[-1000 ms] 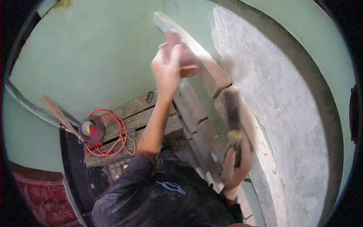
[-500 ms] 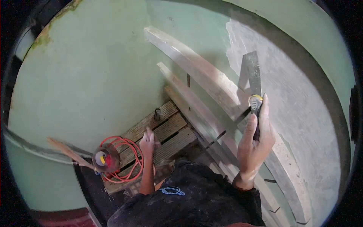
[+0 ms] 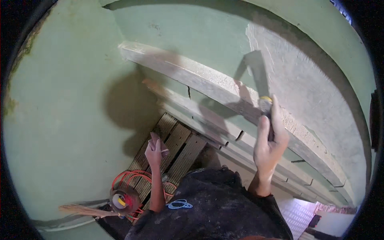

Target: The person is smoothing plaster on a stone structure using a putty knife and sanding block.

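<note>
My right hand (image 3: 270, 154) grips the dark handle of a putty knife (image 3: 259, 74) with a wide grey blade and a yellow collar. The blade points up and away, in front of the green wall beside a patch of smooth grey-white filler (image 3: 308, 72); whether it touches cannot be told. Its shadow falls just left of it. Lower down on the left, my left hand (image 3: 153, 156) is closed around a small reddish-brown folded sheet (image 3: 164, 149) resembling sandpaper. Long pale wooden ribs (image 3: 196, 76) run along the wall near the knife.
A slatted wooden platform (image 3: 176, 154) lies below my left hand. On it are a looped orange cord (image 3: 136, 173) and a round container (image 3: 132, 198) with red and yellow things inside. A bristle-ended stick (image 3: 82, 209) is at the lower left. A curved green wall (image 3: 68, 120) surrounds me.
My view has turned, so the ribs and platform sit at a different angle. The putty knife stays in my right hand, its blade slightly further left. The reddish-brown sheet in my left hand now shows clearly.
</note>
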Demonstrator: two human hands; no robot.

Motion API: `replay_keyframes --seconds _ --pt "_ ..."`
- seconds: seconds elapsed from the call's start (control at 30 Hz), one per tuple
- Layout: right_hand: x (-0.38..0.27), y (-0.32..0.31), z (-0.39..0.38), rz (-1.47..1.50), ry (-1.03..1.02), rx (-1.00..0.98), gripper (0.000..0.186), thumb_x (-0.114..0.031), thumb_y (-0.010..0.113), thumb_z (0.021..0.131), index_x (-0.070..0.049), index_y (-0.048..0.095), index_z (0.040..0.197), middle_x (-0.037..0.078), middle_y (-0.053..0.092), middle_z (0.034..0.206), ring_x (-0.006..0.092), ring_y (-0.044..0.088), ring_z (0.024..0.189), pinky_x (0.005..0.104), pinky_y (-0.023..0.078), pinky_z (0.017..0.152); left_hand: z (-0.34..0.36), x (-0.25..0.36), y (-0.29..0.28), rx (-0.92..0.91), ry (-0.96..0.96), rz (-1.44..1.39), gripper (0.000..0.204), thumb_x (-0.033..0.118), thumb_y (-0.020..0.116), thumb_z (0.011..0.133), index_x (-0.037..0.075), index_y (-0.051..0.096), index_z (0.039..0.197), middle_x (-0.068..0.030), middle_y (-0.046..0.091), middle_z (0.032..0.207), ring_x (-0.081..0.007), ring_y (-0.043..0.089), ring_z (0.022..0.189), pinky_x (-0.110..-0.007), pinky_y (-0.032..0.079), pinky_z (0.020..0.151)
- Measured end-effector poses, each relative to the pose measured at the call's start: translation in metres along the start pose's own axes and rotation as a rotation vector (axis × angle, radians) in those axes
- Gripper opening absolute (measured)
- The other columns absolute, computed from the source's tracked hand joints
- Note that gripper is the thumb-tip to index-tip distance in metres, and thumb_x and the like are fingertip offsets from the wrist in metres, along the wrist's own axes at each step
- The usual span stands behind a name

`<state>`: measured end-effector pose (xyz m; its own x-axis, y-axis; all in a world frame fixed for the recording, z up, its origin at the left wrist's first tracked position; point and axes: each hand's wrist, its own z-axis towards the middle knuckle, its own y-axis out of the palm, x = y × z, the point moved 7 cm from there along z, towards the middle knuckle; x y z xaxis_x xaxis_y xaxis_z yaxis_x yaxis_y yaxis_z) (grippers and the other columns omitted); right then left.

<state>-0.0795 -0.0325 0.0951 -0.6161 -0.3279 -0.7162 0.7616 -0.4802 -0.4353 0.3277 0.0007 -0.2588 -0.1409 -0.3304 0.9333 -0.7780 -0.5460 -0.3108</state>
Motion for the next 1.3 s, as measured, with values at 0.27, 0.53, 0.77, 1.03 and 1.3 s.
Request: replay_keyframes --seconds 0.27,0.53,0.77,1.03,1.3 --pt "-0.003 -0.005 -0.003 0.061 0.009 0.171 0.045 -0.005 0.057 0.102 0.007 0.052 0.146 0.023 0.069 0.127 0.0231 0.066 0.115 0.0329 0.047 0.099 -0.020 0.149 0.089 -0.488 0.453 -0.067 0.065 0.022 0.088 0.077 -0.001 0.061 0.131 -0.0148 0.068 0.123 -0.0216 0.067 0.109 -0.036 0.053 0.094" --pt "-0.008 0.012 0.010 0.011 -0.064 0.239 0.045 -0.005 0.057 0.102 0.008 0.053 0.145 0.027 0.066 0.132 0.0266 0.069 0.107 0.0353 0.050 0.097 -0.118 0.392 0.102 -0.594 1.268 0.093 0.076 0.010 0.080 0.077 0.003 0.052 0.147 -0.0199 0.046 0.152 -0.0354 0.055 0.131 -0.042 0.047 0.108" --pt "-0.011 0.012 -0.002 0.015 -0.075 0.258 0.047 0.000 0.055 0.100 0.009 0.051 0.146 0.026 0.063 0.137 0.0302 0.070 0.112 0.0345 0.051 0.096 -0.135 0.447 0.125 -0.635 1.702 0.375 0.084 0.019 0.077 0.075 0.009 0.048 0.153 -0.0160 0.036 0.164 -0.0321 0.060 0.126 -0.040 0.049 0.102" --pt "-0.018 0.018 0.006 -0.157 -0.125 0.269 0.053 0.008 0.053 0.093 0.008 0.051 0.146 0.026 0.062 0.139 0.0304 0.070 0.112 0.0344 0.052 0.094 -0.139 0.439 0.150 -0.649 1.787 0.421 0.095 0.017 0.076 0.069 0.002 0.040 0.156 -0.0211 0.030 0.166 -0.0297 0.066 0.113 -0.037 0.050 0.094" --pt "-0.019 0.011 0.004 -0.174 -0.134 0.237 0.053 0.006 0.054 0.094 0.004 0.053 0.146 0.026 0.064 0.136 0.0289 0.071 0.109 0.0335 0.052 0.094 -0.140 0.440 0.146 -0.660 1.780 0.299 0.094 0.022 0.077 0.072 0.000 0.041 0.155 -0.0254 0.031 0.165 -0.0292 0.069 0.103 -0.036 0.052 0.091"
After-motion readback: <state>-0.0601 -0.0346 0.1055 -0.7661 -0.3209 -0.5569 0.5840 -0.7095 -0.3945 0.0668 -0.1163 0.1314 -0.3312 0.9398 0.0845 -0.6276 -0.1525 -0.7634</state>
